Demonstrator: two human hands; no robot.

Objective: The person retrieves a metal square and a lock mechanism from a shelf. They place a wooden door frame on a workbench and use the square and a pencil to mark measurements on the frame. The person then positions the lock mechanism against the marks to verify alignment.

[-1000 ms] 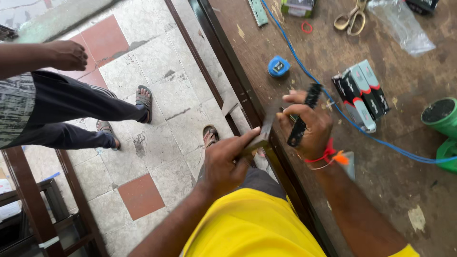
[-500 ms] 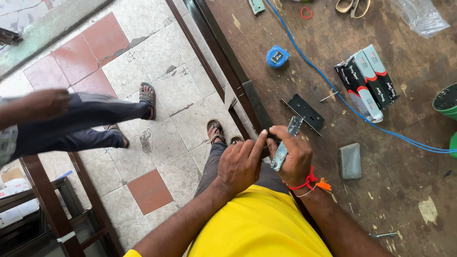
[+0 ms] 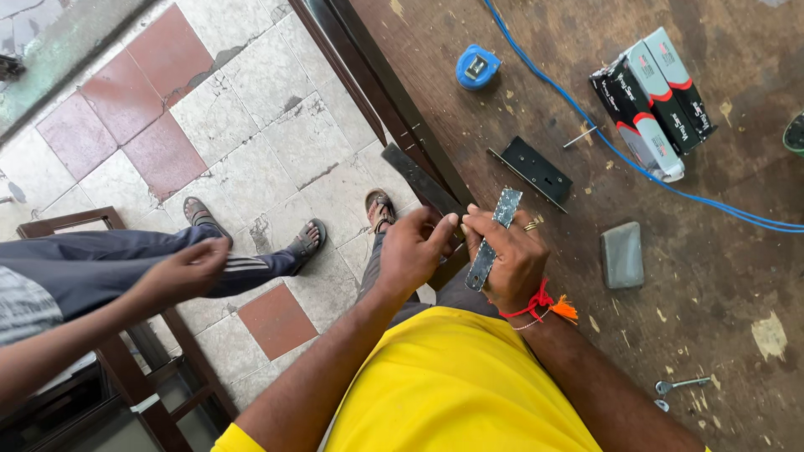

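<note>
Grey, patterned metal marks the narrow lock faceplate (image 3: 494, 238), which the right hand (image 3: 511, 259) grips upright near its lower half, just over the edge of the brown wooden worktop (image 3: 712, 335). The left hand (image 3: 414, 251) is closed too, its fingertips pinching a dark flat strip (image 3: 423, 184) right beside the plate. Handling this well seems to call for a firm pinch on both pieces, with fingers clear of the edges (they look thin and possibly sharp). The faceplate is long, flat and dull-shiny. On the worktop lie a black mortise lock body (image 3: 536, 172), a blue tape measure (image 3: 476, 67), a blue cable (image 3: 620, 151) and small boxes (image 3: 657, 100). Another person's hand (image 3: 188, 268) rests on a leg at the left.
</note>
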